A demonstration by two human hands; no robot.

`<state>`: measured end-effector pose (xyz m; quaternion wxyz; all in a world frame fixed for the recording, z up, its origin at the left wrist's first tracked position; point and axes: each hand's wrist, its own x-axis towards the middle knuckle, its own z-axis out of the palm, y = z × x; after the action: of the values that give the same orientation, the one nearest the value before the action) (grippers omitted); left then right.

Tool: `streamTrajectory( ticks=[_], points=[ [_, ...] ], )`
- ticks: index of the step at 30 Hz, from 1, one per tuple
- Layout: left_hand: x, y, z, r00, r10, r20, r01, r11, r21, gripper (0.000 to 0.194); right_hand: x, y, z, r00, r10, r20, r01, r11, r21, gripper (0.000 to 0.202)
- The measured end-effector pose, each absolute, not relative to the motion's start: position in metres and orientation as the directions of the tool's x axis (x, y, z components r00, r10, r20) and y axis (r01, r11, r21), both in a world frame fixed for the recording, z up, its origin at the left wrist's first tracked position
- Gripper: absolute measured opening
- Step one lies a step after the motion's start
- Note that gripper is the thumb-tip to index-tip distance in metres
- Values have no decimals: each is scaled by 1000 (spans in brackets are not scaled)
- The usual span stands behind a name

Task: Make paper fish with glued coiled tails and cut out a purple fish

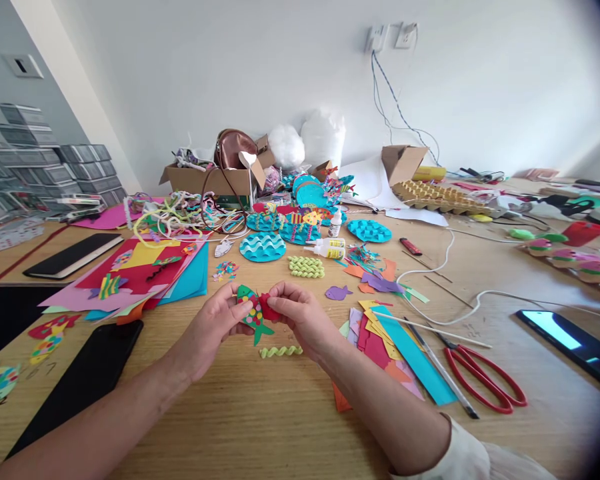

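Note:
Above the middle of the table, my left hand (224, 313) pinches a green paper fish (247, 298) covered in coloured dots. Its forked tail points down toward the table. My right hand (296, 312) grips a small red paper piece (268, 308) right beside the fish; whether the two pieces touch or are joined, I cannot tell. Just below my hands lies a wavy light-green paper strip (281, 352). Beyond them sit a pile of similar green strips (306, 267) and a plain purple paper fish (339, 293).
Red-handled scissors (485, 380), a pen (450, 377) and coloured paper scraps (380, 347) lie at right. A black phone (87, 373) and stacked coloured sheets (187, 280) are at left. Glue bottles (327, 248) and blue wavy discs (263, 247) stand behind. A white cable (450, 257) crosses the right side.

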<state>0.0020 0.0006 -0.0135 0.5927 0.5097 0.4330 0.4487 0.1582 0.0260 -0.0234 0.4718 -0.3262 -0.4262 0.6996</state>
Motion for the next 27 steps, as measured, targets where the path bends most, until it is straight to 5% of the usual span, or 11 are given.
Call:
streamTrajectory(
  ticks=[8,27],
  points=[
    [7,3,-18,113,990,-88,-44,94,995,21,158,27,-25,-337,940,-50,-352,-175,-919,19],
    [1,2,-12,185,970,-160,-242,203,949,18,160,27,-22,-376,925,-58,-413,-224,-883,25]
  ],
)
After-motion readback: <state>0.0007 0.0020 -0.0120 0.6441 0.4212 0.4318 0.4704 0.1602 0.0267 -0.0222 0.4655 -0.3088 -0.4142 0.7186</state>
